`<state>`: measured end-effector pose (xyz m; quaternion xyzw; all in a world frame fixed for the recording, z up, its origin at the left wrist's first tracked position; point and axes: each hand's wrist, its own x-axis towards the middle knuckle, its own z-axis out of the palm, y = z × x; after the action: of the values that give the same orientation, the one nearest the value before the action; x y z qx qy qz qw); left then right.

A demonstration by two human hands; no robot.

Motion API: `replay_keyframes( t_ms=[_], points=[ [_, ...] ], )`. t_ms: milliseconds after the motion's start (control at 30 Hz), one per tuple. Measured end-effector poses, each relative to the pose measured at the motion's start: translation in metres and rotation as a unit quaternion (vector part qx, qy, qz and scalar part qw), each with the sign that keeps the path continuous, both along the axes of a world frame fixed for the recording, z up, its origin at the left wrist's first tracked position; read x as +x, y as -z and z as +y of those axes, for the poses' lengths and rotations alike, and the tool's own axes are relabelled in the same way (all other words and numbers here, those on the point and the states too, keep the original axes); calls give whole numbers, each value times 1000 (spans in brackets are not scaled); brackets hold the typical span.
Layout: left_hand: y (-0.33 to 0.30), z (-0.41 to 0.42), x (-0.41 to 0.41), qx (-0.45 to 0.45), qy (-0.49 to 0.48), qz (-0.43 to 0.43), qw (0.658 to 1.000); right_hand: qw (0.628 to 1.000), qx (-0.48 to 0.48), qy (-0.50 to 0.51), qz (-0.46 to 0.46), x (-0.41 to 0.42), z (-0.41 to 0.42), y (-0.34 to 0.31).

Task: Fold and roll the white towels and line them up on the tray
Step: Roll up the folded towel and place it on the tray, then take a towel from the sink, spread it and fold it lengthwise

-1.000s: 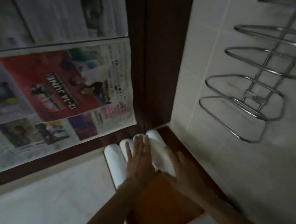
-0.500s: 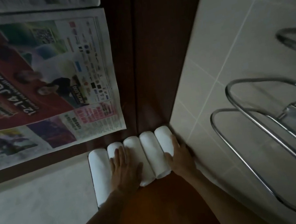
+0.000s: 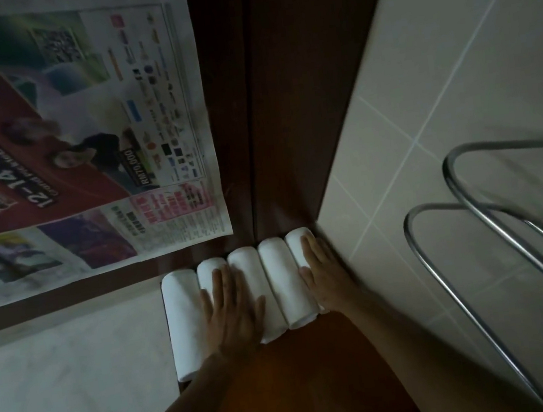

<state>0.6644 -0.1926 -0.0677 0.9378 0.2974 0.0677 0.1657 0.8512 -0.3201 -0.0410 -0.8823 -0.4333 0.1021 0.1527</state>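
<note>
Left hand [image 3: 232, 309] and right hand [image 3: 324, 273] press flat, fingers straight, on five rolled white towels [image 3: 273, 285] on a brown wooden tray [image 3: 306, 374]; uneven pressure may unroll one

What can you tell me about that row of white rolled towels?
The row of rolled towels holds five white, soft-looking cloth rolls lying side by side, touching, on a brown wooden tray. The leftmost roll sits lower than the rest. The left hand rests flat across the second and third; the right hand presses the rightmost.
</note>
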Motion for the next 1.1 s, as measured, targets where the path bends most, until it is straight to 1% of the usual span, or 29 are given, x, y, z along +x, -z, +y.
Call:
replay_keyframes(
  t_ms=[167, 333, 400, 467, 533, 567, 600, 667, 733, 767, 833, 867, 967, 1100],
  points=[
    [2, -3, 1, 3, -12, -1, 1000, 1000, 10, -5, -25, 5, 5, 7],
    [4, -4, 5, 11, -20, -15, 1000, 1000, 5, -7, -9, 9, 5, 10],
    [4, -5, 6, 7, -16, -7, 1000, 1000, -18, -6, 17, 12, 6, 8],
    [-5, -5, 5, -10, -13, 22, 1000, 996, -44, -6, 74, 14, 8, -3],
    [-18, -1, 4, -47, 2, 51, 998, 990, -65, -14, 124, 19, 8, -20],
    [-26, 2, 3, -70, 12, 55, 996, 989, -63, -14, 133, 19, 7, -29],
    [-34, 6, 0, -97, 19, 42, 994, 991, -54, 0, 124, 17, 5, -38],
    [-49, 12, -12, -138, 7, -49, 989, 995, 0, 44, 84, 5, -1, -53],
    [-66, 15, -36, -166, -28, -128, 977, 989, 90, 87, 82, -22, -4, -61],
    [-72, 16, -52, -177, -41, -148, 972, 982, 135, 97, 93, -40, -3, -63],
    [-83, 18, -89, -180, -60, -171, 967, 968, 203, 80, 121, -89, 4, -66],
    [-87, 22, -110, -178, -67, -183, 965, 963, 220, 66, 143, -118, 10, -67],
    [-92, 33, -177, -172, -98, -220, 955, 953, 197, 24, 231, -210, 33, -60],
    [-86, 57, -284, -168, -180, -245, 938, 936, 187, -45, 295, -324, 80, -43]
  ],
)
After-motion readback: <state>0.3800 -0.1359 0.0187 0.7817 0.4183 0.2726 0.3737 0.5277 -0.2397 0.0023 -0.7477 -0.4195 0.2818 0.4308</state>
